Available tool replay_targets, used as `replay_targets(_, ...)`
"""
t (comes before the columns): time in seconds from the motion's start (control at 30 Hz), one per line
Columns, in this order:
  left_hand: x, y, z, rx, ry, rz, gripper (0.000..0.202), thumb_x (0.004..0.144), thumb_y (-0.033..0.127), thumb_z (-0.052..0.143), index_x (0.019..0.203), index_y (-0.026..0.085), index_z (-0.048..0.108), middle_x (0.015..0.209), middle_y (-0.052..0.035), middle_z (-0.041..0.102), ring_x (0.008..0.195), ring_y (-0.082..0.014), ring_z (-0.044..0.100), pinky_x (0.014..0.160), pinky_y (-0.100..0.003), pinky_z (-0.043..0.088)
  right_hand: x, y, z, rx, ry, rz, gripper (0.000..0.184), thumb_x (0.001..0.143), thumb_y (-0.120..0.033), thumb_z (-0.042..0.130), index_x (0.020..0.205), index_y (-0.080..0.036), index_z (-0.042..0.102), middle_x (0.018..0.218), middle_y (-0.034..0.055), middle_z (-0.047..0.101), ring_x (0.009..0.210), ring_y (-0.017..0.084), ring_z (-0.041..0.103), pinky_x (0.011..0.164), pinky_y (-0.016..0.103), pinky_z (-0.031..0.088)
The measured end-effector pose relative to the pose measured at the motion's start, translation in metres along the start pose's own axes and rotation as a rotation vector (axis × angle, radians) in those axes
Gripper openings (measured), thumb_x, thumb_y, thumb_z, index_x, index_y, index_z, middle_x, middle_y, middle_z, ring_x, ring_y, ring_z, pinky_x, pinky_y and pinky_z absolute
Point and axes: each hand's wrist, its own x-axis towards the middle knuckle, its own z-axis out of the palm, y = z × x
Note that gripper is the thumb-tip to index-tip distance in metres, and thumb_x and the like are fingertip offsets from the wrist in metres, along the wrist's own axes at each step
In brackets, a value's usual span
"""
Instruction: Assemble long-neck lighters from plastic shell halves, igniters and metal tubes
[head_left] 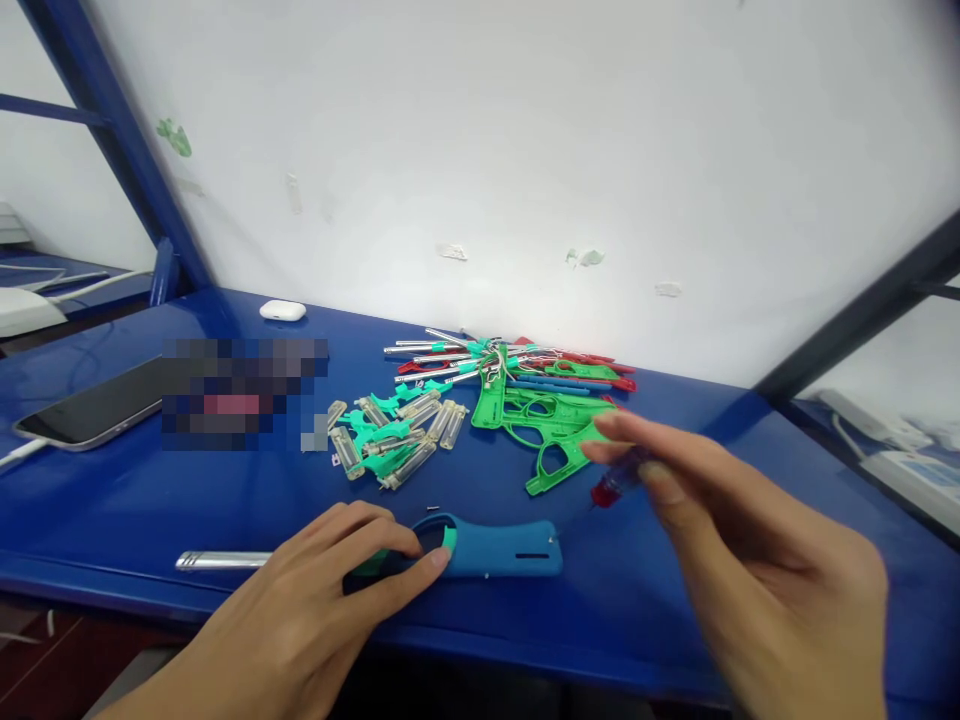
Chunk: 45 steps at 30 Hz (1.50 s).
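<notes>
A long-necked lighter with a blue handle [495,550], a teal trigger [449,539] and a silver tube [225,561] lies along the table's front edge. My left hand [315,590] grips it around the trigger area, hiding its middle. To its right, my right hand [765,550] pinches a small screwdriver with a translucent red and purple handle [611,487]. Its thin shaft points down-left toward the handle's right end; whether the tip touches is too faint to tell. A tiny screw [433,509] lies just behind the lighter.
Behind my hands lie clear fuel tanks [409,465] with teal parts, green casing halves [555,435], and a pile of silver tubes [442,375] with wires. At left are a phone [105,400] on a cable and a white earbud case [283,311]. A white wall [510,150] stands behind.
</notes>
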Motion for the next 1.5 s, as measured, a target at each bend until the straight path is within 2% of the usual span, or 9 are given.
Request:
replay_targets(0.13, -0.001, 0.0, 0.001, 0.001, -0.002, -0.02, 0.071, 0.096, -0.006, 0.039, 0.153, 0.033, 0.055, 0.121, -0.0057, 0.068, 0.113, -0.021, 0.06, 0.1, -0.03, 0.054, -0.002, -0.001, 0.0, 0.028, 0.1, -0.07, 0.016, 0.089, -0.019, 0.082, 0.099, -0.031, 0.081, 0.095, -0.0008, 0.073, 0.089, 0.018, 0.068, 0.075, 0.029, 0.057)
replay_targets(0.3, -0.002, 0.0, 0.0, 0.012, -0.03, -0.015, 0.074, 0.095, -0.007, 0.039, 0.155, 0.034, 0.052, 0.119, -0.0054, 0.069, 0.109, -0.0208, 0.062, 0.095, -0.03, 0.056, -0.002, -0.001, 0.001, 0.045, -0.079, -0.045, 0.024, 0.102, -0.018, 0.065, 0.111, -0.034, 0.081, 0.101, 0.0, 0.077, 0.091, 0.017, 0.07, 0.077, 0.029, 0.058)
replay_targets(0.43, -0.002, 0.001, -0.001, 0.019, -0.015, -0.024, 0.076, 0.095, -0.007, 0.037, 0.156, 0.035, 0.052, 0.118, -0.0054, 0.069, 0.107, -0.0212, 0.063, 0.093, -0.032, 0.057, -0.001, -0.001, 0.003, 0.066, -0.029, -0.128, 0.022, 0.091, -0.015, 0.08, 0.104, -0.032, 0.081, 0.095, -0.0001, 0.073, 0.087, 0.018, 0.068, 0.074, 0.029, 0.057)
replay_targets(0.6, 0.001, 0.001, -0.002, 0.023, -0.007, 0.004, 0.073, 0.095, -0.007, 0.038, 0.154, 0.032, 0.054, 0.116, -0.0057, 0.069, 0.106, -0.0206, 0.062, 0.093, -0.03, 0.056, -0.001, 0.003, -0.001, 0.059, -0.157, -0.084, 0.03, 0.102, -0.017, 0.064, 0.119, -0.036, 0.079, 0.105, -0.0008, 0.079, 0.089, 0.018, 0.073, 0.078, 0.032, 0.06)
replay_targets(0.73, 0.0, 0.001, -0.002, 0.019, -0.009, -0.007, 0.072, 0.095, -0.008, 0.038, 0.153, 0.032, 0.055, 0.119, -0.0055, 0.068, 0.11, -0.0205, 0.06, 0.097, -0.031, 0.054, -0.005, 0.007, -0.002, 0.083, 0.015, -0.127, 0.036, 0.094, -0.006, 0.072, 0.116, -0.034, 0.078, 0.101, -0.002, 0.069, 0.085, 0.015, 0.066, 0.072, 0.03, 0.056)
replay_targets(0.93, 0.0, 0.001, -0.001, 0.013, -0.011, 0.001, 0.071, 0.095, -0.008, 0.038, 0.151, 0.03, 0.057, 0.118, -0.0057, 0.067, 0.11, -0.0204, 0.059, 0.098, -0.031, 0.053, -0.01, 0.01, 0.0, 0.012, -0.12, -0.107, 0.038, 0.107, -0.012, 0.049, 0.132, -0.029, 0.071, 0.113, 0.0018, 0.072, 0.098, 0.017, 0.068, 0.086, 0.035, 0.055)
replay_targets(1.1, 0.001, 0.003, -0.001, 0.008, 0.001, -0.011, 0.07, 0.095, -0.008, 0.037, 0.148, 0.031, 0.058, 0.116, -0.0056, 0.066, 0.107, -0.0209, 0.059, 0.094, -0.031, 0.053, -0.009, 0.014, 0.007, 0.203, 0.073, -0.149, 0.042, 0.091, 0.0, 0.071, 0.121, -0.03, 0.074, 0.104, -0.0026, 0.075, 0.091, 0.018, 0.071, 0.082, 0.035, 0.058)
replay_targets(1.27, 0.0, 0.003, -0.002, 0.01, -0.019, 0.002, 0.069, 0.094, -0.009, 0.037, 0.148, 0.029, 0.058, 0.117, -0.0058, 0.065, 0.105, -0.0212, 0.058, 0.096, -0.033, 0.053, -0.01, 0.014, 0.003, 0.081, -0.036, -0.171, 0.042, 0.099, -0.001, 0.058, 0.127, -0.026, 0.075, 0.111, 0.0005, 0.077, 0.097, 0.02, 0.071, 0.085, 0.038, 0.056)
replay_targets(1.5, -0.001, 0.002, 0.001, -0.001, -0.012, -0.01, 0.068, 0.097, -0.007, 0.037, 0.149, 0.03, 0.057, 0.118, -0.0059, 0.065, 0.11, -0.0216, 0.057, 0.096, -0.033, 0.052, -0.01, 0.018, 0.002, 0.069, 0.069, -0.201, 0.036, 0.094, -0.003, 0.068, 0.12, -0.027, 0.076, 0.109, 0.0016, 0.072, 0.097, 0.021, 0.067, 0.078, 0.039, 0.055)
